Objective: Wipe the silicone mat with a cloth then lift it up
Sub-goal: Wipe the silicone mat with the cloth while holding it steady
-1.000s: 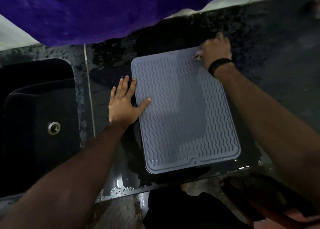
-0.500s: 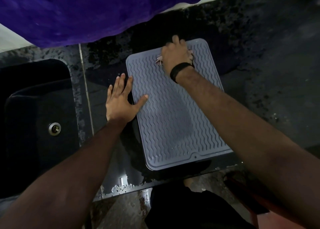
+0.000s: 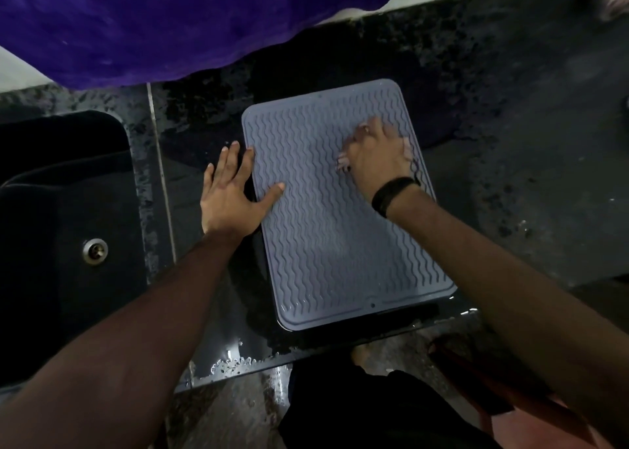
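A grey silicone mat [image 3: 326, 244] with wavy ridges lies flat on the dark wet counter. My left hand [image 3: 231, 193] rests flat with fingers spread on the mat's left edge, thumb on the mat. My right hand [image 3: 377, 157], with a black wristband, presses a small pale cloth [image 3: 342, 160] onto the mat's upper right part. Most of the cloth is hidden under the palm; only its fringes show.
A black sink [image 3: 61, 217] with a metal drain [image 3: 95, 250] lies to the left. Purple fabric [image 3: 170, 19] hangs over the back of the counter [image 3: 510, 142]. The counter's front edge [image 3: 272, 356] runs just below the mat, with water pooled there.
My right hand swept the cloth from the mat's top right corner leftwards along the top, then back right and a little nearer. My left hand stayed on the left edge.
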